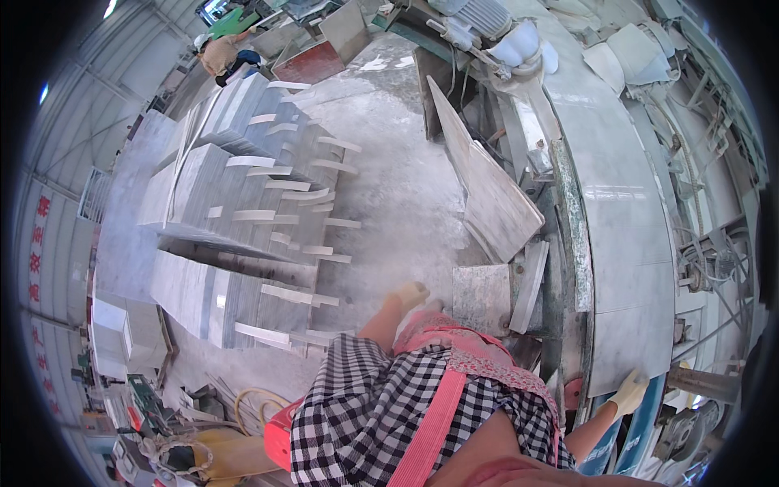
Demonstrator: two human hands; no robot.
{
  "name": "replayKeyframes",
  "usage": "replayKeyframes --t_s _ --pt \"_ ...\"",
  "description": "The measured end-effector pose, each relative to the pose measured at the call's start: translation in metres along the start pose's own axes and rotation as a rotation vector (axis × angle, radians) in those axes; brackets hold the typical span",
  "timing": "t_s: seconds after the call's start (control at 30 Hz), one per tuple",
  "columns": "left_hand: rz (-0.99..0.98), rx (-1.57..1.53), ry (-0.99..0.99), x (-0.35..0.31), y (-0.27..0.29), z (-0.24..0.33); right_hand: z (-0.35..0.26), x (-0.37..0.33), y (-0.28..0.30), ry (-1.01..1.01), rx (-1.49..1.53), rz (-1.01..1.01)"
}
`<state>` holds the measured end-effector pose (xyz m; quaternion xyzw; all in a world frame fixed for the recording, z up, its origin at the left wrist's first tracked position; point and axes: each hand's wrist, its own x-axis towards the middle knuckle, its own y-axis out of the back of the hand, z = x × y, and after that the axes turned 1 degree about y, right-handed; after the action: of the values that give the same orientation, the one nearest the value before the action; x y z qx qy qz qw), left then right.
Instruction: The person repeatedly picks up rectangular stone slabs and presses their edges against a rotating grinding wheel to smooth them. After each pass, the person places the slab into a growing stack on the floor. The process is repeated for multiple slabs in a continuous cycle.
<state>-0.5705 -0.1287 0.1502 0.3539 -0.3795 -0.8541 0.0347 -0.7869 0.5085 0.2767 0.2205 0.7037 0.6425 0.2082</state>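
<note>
My left hand (410, 294), in a cream glove, hangs in front of me above the dusty floor. Its fingers are bunched and too small to make out, and nothing plainly shows in them. At the lower right, my right hand (629, 394), also in a cream glove, rests at the near end of a long pale stone slab (629, 308). Its fingers look stretched out along the slab's edge, holding nothing that I can see. Blue bars (610, 442) of the machine bed lie below that hand.
Bundled stone slabs (243, 195) with pale strips between them stand to the left. Boards (499, 203) lean against the machine's side, and a square grey block (480, 294) sits near my legs. Motors (479, 16) are at the far end. Another person (221, 55) bends over at the far left.
</note>
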Motion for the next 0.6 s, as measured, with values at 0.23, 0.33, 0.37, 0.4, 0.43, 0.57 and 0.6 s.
replayKeyframes --t_s 0.23,0.33,0.37,0.4,0.43,0.57,0.6 --pt "-0.082 -0.054 0.089 0.01 0.036 0.014 0.042 0.032 -0.019 -0.351 1.028 -0.241" --pt "-0.097 -0.161 0.126 0.018 0.051 0.017 0.055 0.016 -0.027 -0.271 1.003 -0.255" --pt "-0.074 -0.163 0.102 0.022 0.053 0.018 0.053 0.01 -0.025 -0.272 0.959 -0.249" --pt "-0.064 -0.149 0.075 0.026 0.056 0.018 0.046 0.002 -0.019 -0.22 0.91 -0.241" --pt "-0.043 -0.14 0.024 0.03 0.059 0.018 0.037 -0.008 -0.011 -0.314 0.916 -0.227" --pt "-0.042 -0.145 0.022 0.047 0.069 0.013 -0.025 -0.04 0.035 -0.244 0.977 -0.216" --pt "-0.049 -0.143 0.012 0.049 0.073 0.01 -0.041 -0.047 0.044 -0.25 1.01 -0.2"
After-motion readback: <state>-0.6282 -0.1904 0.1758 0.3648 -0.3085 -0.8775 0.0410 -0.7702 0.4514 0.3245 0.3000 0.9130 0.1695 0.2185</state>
